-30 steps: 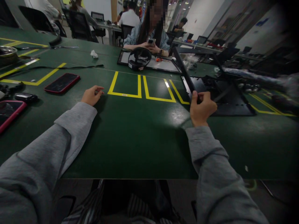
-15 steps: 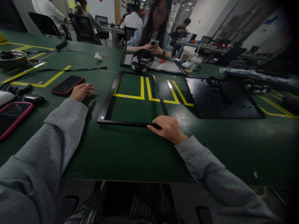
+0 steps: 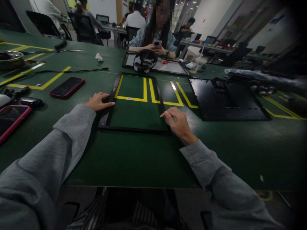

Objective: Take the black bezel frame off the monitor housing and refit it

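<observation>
A thin black rectangular frame [image 3: 134, 129], like a monitor bezel, lies on the green table with its middle open. My left hand [image 3: 99, 101] is at the frame's left side, its thumb over the top of the strip and its fingers at the outer edge. On the opposite side, near the lower right corner, my right hand [image 3: 177, 123] grips the right strip between thumb and bent fingers. A small pale label [image 3: 103, 123] marks the lower left corner. Yellow tape [image 3: 130, 99] on the table shows through the opening.
A black panel [image 3: 230, 102] lies to the right. Two red-cased phones [image 3: 67, 87] are on the left, near a metal bowl [image 3: 14, 59]. A black ring-shaped stand [image 3: 145, 60] rests on a screen panel [image 3: 168, 67] at the back. A person holding a phone [image 3: 157, 43] sits opposite.
My left hand has moved right from beside the phone to the frame's left strip. My right hand has shifted from the lower right corner up onto the right strip.
</observation>
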Available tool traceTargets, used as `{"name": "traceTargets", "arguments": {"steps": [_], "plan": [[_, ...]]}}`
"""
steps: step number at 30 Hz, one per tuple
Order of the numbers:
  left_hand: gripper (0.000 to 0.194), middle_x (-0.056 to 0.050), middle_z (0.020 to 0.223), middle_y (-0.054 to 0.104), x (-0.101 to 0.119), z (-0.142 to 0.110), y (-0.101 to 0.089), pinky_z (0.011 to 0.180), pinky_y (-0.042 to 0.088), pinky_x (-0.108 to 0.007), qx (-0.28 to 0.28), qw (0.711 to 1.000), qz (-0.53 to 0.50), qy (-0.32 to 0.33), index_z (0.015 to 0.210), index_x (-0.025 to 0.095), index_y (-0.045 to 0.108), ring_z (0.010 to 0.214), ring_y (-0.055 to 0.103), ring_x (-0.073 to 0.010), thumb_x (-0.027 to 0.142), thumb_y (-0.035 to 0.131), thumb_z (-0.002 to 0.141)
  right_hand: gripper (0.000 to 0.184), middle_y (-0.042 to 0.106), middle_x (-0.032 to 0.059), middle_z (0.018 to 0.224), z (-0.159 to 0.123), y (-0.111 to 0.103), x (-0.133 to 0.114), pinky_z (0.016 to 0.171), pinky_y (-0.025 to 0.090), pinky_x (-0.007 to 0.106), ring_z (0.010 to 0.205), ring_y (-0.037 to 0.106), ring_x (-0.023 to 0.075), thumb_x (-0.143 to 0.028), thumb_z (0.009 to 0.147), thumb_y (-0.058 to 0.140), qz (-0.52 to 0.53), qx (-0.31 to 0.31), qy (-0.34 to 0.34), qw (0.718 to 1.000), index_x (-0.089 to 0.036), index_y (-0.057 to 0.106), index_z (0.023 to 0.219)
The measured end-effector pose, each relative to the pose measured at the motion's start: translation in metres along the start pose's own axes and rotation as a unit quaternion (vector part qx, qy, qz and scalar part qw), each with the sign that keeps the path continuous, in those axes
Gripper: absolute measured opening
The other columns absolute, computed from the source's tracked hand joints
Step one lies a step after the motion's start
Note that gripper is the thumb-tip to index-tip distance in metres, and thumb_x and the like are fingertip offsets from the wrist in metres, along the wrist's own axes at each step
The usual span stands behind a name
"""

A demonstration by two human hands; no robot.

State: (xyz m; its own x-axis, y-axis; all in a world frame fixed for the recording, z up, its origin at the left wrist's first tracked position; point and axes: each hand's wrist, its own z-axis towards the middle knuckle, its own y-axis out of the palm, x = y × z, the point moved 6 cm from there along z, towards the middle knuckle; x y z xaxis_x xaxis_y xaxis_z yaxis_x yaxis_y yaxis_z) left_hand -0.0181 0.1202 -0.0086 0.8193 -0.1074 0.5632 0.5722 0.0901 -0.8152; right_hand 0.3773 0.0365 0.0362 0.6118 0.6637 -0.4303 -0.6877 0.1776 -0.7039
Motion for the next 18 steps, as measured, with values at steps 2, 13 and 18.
{"name": "traceTargets", "arguments": {"steps": [2,13,18], "plan": [[0.067,-0.012,0.132,0.064,0.003,-0.001,0.001,0.114,0.039,-0.058,-0.025,0.999,0.016,-0.012,0.126,0.027,0.073,0.132,0.051,-0.0391,0.061,0.082,0.069,0.043,0.07,0.0045,0.083,0.002,-0.009,0.01,0.084,0.052,0.043,0.087,0.066,0.0237,-0.049,0.106,0.045,-0.009,0.036,0.018,0.999,-0.027,0.073,0.082],[0.045,-0.005,0.13,0.073,0.017,-0.006,-0.022,0.115,0.043,-0.051,-0.145,0.987,-0.012,0.068,0.119,0.032,0.078,0.13,0.062,-0.0315,0.047,0.079,0.077,0.033,0.07,0.0115,0.116,-0.001,-0.032,0.061,0.105,0.047,0.056,0.115,0.062,0.0321,-0.045,0.102,0.048,-0.14,0.095,0.086,0.982,-0.026,0.07,0.117],[0.049,-0.01,0.124,0.076,-0.013,0.003,-0.041,0.112,0.047,-0.054,-0.026,0.999,-0.006,0.021,0.125,0.027,0.076,0.124,0.066,-0.0332,0.054,0.07,0.084,0.05,0.058,0.0175,0.139,-0.017,-0.019,0.099,0.105,0.045,0.063,0.133,0.05,0.0416,-0.038,0.095,0.058,-0.213,-0.01,0.162,0.963,-0.026,0.06,0.144]]}}
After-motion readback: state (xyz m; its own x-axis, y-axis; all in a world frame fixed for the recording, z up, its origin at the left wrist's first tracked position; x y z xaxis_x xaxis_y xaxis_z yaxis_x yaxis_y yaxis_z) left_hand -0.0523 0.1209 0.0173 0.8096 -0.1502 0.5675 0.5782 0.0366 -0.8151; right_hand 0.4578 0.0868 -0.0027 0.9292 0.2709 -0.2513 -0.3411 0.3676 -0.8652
